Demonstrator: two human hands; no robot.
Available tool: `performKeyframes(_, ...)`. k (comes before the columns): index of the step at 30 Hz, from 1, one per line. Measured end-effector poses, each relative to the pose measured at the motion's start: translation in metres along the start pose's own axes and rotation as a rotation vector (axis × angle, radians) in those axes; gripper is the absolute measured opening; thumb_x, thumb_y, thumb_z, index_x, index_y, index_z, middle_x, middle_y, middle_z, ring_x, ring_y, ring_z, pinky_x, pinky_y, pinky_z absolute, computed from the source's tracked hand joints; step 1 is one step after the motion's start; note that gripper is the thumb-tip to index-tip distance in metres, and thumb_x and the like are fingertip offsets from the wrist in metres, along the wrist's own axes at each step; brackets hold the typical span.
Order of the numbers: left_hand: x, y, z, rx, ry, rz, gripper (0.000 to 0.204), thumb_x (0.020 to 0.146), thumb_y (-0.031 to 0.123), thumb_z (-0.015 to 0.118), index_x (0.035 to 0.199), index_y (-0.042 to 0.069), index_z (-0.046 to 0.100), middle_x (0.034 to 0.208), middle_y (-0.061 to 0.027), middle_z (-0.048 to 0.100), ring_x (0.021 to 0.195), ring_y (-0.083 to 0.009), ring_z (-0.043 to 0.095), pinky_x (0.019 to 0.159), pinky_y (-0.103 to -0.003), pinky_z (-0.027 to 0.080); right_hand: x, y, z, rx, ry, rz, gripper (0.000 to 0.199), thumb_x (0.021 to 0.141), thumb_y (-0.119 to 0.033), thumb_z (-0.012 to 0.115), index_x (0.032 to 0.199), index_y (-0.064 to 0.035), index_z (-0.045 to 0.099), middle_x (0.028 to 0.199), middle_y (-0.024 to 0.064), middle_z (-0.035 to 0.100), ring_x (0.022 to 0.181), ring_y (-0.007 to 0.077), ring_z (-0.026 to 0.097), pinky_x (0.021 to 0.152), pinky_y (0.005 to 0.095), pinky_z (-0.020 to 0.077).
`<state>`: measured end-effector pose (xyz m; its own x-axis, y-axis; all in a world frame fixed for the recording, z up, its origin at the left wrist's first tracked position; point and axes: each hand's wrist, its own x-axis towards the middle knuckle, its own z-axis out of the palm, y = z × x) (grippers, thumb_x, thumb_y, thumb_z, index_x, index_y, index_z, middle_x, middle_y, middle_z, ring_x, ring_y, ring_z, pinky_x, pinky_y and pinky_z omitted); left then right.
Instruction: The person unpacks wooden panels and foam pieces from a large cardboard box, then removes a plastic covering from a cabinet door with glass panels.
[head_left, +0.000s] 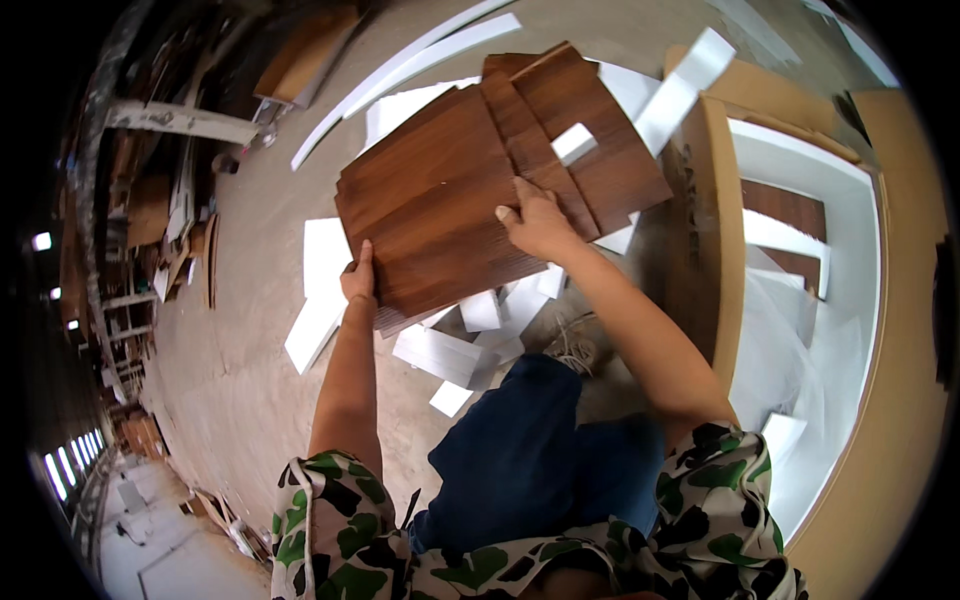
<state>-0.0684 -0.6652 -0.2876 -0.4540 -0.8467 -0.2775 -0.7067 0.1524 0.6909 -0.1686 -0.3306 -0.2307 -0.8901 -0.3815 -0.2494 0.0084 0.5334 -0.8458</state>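
Dark brown wood-grain panels [430, 190] lie stacked in front of me. My left hand [359, 277] grips the near left edge, its thumb on top and the other fingers hidden beneath. At the right side of the upper panel, my right hand [537, 220] closes on its edge, partly over a narrow brown strip [540, 140]. Farther right, another brown panel [600, 120] carries a small white foam block [574, 144]. White foam pieces [445, 354] lie under and around the stack.
To my right stands an open cardboard box [712, 240] with a white foam lining, holding brown boards and clear plastic film [785, 320]. Long white foam strips [410, 65] lie on the concrete floor beyond the panels. Shelving with stacked boards [170, 230] runs along the left.
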Motion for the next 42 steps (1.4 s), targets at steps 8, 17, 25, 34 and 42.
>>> performKeyframes(8,0.049,-0.024,0.008,0.255,-0.259,0.141,0.061,0.068,0.05,0.07,0.098,-0.003,0.064,0.09,-0.0144,0.066,0.08,-0.0231,0.062,0.07,-0.033,0.051,-0.071,0.035,-0.044,0.155,0.116,-0.31,0.033,0.081,-0.016,0.056,0.111,-0.0003,0.054,0.118,0.0161,0.052,0.106,0.0331,0.049,0.091,0.0402,0.0387)
performKeyframes(17,-0.048,0.007,0.038,0.42,-0.148,0.379,0.073,0.072,0.049,0.067,0.119,-0.004,0.051,0.117,-0.018,0.055,0.103,-0.0304,0.055,0.089,-0.035,0.044,-0.381,0.229,-0.215,-0.258,1.202,0.549,0.048,0.074,-0.032,0.068,0.112,-0.0041,0.057,0.109,0.0161,0.058,0.094,0.0269,0.057,0.081,0.0343,0.0453)
performKeyframes(25,-0.079,0.048,0.058,0.261,-0.429,0.543,0.063,0.078,0.029,0.068,0.125,-0.004,0.044,0.123,-0.0166,0.05,0.11,-0.0267,0.049,0.094,-0.033,0.038,-0.559,0.302,-0.106,-0.309,0.517,1.56,0.117,0.051,-0.053,0.079,0.141,-0.0195,0.012,0.135,0.0286,0.027,0.122,0.0446,0.032,0.097,0.0477,0.0342)
performKeyframes(34,-0.409,0.214,0.037,0.107,-1.311,0.825,0.036,0.085,0.014,0.06,0.116,-0.002,0.053,0.114,-0.0135,0.056,0.102,-0.0205,0.056,0.09,-0.029,0.042,-0.605,0.29,-0.089,-0.569,0.837,0.93,0.038,0.078,-0.017,0.06,0.111,-0.0008,0.05,0.094,0.0175,0.058,0.084,0.0313,0.057,0.069,0.0396,0.0484)
performKeyframes(42,-0.528,0.201,0.023,0.201,-1.736,0.827,0.064,0.07,0.007,0.074,0.126,-0.001,0.042,0.117,-0.0116,0.054,0.106,-0.0195,0.052,0.092,-0.032,0.039,-0.521,0.05,-0.16,-0.103,1.12,-0.151,0.03,0.08,-0.014,0.06,0.107,-0.0005,0.057,0.083,0.0151,0.06,0.068,0.0295,0.059,0.06,0.0346,0.0477)
